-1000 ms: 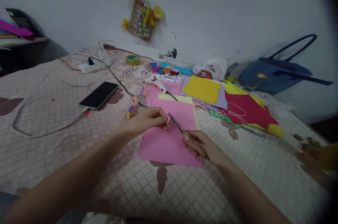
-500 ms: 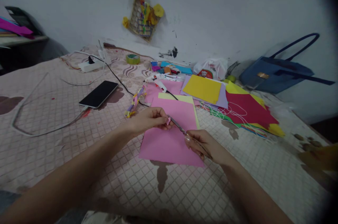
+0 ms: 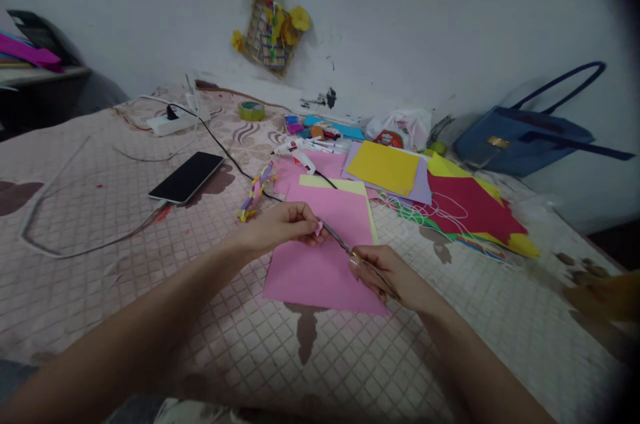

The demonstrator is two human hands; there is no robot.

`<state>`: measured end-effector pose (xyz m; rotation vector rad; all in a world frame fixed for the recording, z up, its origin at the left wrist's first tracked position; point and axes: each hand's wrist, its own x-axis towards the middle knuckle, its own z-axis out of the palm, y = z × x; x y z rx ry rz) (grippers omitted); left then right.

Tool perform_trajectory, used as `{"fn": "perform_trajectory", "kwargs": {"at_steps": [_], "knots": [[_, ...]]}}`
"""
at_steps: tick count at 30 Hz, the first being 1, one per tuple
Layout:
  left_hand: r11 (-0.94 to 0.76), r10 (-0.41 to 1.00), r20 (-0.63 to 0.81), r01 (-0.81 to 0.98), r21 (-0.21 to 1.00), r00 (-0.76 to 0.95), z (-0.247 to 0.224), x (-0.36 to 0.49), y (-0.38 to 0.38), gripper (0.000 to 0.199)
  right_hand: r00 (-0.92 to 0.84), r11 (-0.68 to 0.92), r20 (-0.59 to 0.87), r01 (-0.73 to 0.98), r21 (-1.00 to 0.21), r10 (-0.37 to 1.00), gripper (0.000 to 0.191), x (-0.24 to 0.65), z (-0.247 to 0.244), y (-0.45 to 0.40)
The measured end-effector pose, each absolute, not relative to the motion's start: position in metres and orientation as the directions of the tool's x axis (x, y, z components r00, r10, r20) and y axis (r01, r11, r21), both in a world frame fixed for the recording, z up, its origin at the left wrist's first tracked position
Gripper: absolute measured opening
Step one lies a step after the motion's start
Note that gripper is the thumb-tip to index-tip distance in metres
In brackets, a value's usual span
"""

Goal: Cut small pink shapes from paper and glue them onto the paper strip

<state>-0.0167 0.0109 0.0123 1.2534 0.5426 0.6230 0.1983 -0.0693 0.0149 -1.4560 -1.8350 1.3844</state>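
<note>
Between the thumb and fingers of my left hand (image 3: pixel 295 224) is a small piece of pink paper (image 3: pixel 319 229). My right hand (image 3: pixel 383 271) is closed around the handles of a pair of scissors (image 3: pixel 340 239). The tips of the blades reach the pink piece at my left fingertips; whether they have cut into it is too small to tell. Both hands are above a pink paper sheet (image 3: pixel 310 281), which lies over a pale yellow sheet (image 3: pixel 373 217). Beyond my left hand lies a braided strip of purple, pink and yellow paper (image 3: pixel 255 194).
A hot glue gun (image 3: pixel 303 159) with a black cord lies behind the sheets. On the left are a tablet-like device (image 3: pixel 187 177) on a cable and a power strip (image 3: pixel 173 123). To the right are coloured sheets (image 3: pixel 470 204), white string (image 3: pixel 410 207) and a blue bag (image 3: pixel 520 137).
</note>
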Motion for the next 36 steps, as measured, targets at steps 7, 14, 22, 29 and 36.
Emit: {"fn": "perform_trajectory", "kwargs": {"at_steps": [7,14,22,29,36], "knots": [[0.214,0.692,-0.044,-0.146,0.966,0.721,0.0112,-0.0166,0.0113,0.013,-0.368,-0.062,-0.245,0.445,-0.893,0.897,0.036,0.1970,0.0138,-0.0701],[0.285,0.718,-0.073,-0.197,0.938,0.692,0.0111,-0.0129,0.0077,0.015,-0.336,-0.081,-0.248,0.441,-0.894,0.908,0.039,0.1935,0.0143,-0.0701],[0.243,0.700,-0.051,-0.170,0.955,0.712,0.0117,-0.0152,0.0098,0.012,-0.352,-0.088,-0.257,0.431,-0.898,0.900,0.037,0.1956,0.0150,-0.0695],[0.201,0.678,-0.019,-0.160,0.966,0.735,0.0129,-0.0171,0.0095,0.010,-0.358,-0.062,-0.218,0.400,-0.914,0.908,0.035,0.1958,0.0138,-0.0697],[0.183,0.667,-0.010,-0.151,0.971,0.745,0.0121,-0.0179,0.0102,0.010,-0.408,-0.050,-0.230,0.405,-0.913,0.883,0.036,0.1981,0.0171,-0.0696]]}}
